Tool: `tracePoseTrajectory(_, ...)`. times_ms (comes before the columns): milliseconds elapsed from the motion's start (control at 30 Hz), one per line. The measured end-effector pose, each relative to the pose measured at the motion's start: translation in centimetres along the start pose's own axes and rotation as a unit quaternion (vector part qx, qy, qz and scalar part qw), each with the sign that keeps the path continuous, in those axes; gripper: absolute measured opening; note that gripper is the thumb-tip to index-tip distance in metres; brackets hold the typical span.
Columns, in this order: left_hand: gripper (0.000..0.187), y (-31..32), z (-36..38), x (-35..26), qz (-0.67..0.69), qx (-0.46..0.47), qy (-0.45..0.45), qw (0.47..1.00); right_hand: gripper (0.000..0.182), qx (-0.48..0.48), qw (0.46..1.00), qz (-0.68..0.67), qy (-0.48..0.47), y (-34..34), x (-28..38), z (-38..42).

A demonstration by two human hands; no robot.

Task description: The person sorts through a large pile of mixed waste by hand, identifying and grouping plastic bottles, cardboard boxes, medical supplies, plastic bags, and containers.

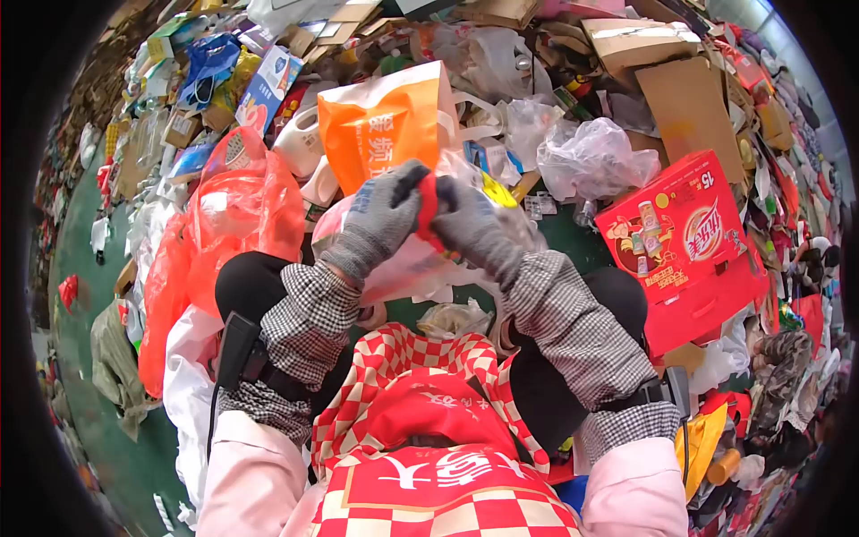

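Observation:
Both hands wear grey gloves and meet above the lap. My left hand (383, 213) and my right hand (470, 222) are closed on a red strip (428, 210) stretched between them, which looks like a plastic bag handle or piece of film. Just behind the hands stands an orange and white bag (383, 125) with printed characters. Beneath them lies a pinkish, see-through plastic bag (394, 268); whether the red strip belongs to it cannot be told. The fingertips are partly hidden.
Red plastic bags (242, 210) lie at left. A red printed carton (680, 242) sits at right, near a crumpled clear bag (595, 157) and brown cardboard (689, 112). Mixed waste surrounds the seated wearer, and green floor (85, 295) shows at left.

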State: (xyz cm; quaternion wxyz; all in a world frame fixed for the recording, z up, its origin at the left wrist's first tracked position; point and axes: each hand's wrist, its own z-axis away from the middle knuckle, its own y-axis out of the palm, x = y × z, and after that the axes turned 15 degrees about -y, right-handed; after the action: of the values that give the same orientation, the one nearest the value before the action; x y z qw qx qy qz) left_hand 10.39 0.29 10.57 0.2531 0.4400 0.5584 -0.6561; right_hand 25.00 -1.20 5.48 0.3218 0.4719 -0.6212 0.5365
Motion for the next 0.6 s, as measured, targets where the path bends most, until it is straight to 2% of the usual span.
tracePoseTrajectory(33,0.024,0.2,-0.3,-1.1,-0.025,0.021,0.026,0.999,0.023,-0.002,0.996,-0.033,0.087,-1.5,0.0,-0.1)
tracePoseTrajectory(67,0.025,0.4,-0.7,-2.0,-0.05,0.044,0.05,0.997,0.019,-0.015,0.996,-0.035,0.08,-2.7,0.3,0.1)
tracePoseTrajectory(133,0.024,1.9,-2.2,-2.7,-0.069,0.063,0.107,0.99,0.018,-0.04,0.999,0.006,-0.006,-3.8,-1.2,-0.2)
tracePoseTrajectory(200,0.022,3.4,-4.2,-3.5,-0.087,0.057,0.193,0.976,0.02,-0.029,0.992,-0.093,0.085,-6.5,-1.3,0.1)
tracePoseTrajectory(267,0.018,4.9,-6.2,-5.0,-0.103,0.035,0.248,0.963,0.022,0.004,0.996,-0.065,-0.063,-8.6,-0.1,0.4)
tracePoseTrajectory(300,0.017,5.1,-7.3,-6.0,-0.179,-0.042,0.311,0.932,0.024,0.019,0.989,-0.051,-0.134,-9.5,0.2,0.6)
tracePoseTrajectory(333,0.017,5.4,-8.6,-6.3,-0.174,0.004,0.298,0.939,0.027,0.056,0.989,-0.139,-0.004,-10.5,0.9,0.8)
tracePoseTrajectory(367,0.017,5.9,-9.9,-6.5,-0.169,0.05,0.284,0.942,0.026,0.042,0.977,-0.21,0.003,-11.0,0.3,0.7)
tracePoseTrajectory(433,0.018,6.8,-12.1,-7.0,-0.152,0.061,0.314,0.935,0.026,0.01,0.938,-0.346,0.01,-12.2,-0.7,0.1)
tracePoseTrajectory(467,0.019,6.9,-12.8,-7.5,-0.117,0.075,0.273,0.952,0.027,-0.004,0.941,-0.337,-0.031,-13.0,-0.6,0.3)
tracePoseTrajectory(500,0.02,6.9,-13.7,-7.9,-0.013,0.142,0.187,0.972,0.029,-0.019,0.942,-0.327,-0.072,-13.9,-0.1,0.4)
tracePoseTrajectory(567,0.019,6.6,-15.3,-8.8,0.001,0.148,0.171,0.974,0.032,-0.051,0.912,-0.407,0.003,-15.0,0.0,-0.7)
tracePoseTrajectory(600,0.02,7.2,-15.4,-9.2,0.003,0.163,0.135,0.977,0.029,-0.09,0.911,-0.401,0.027,-14.8,0.0,-1.0)
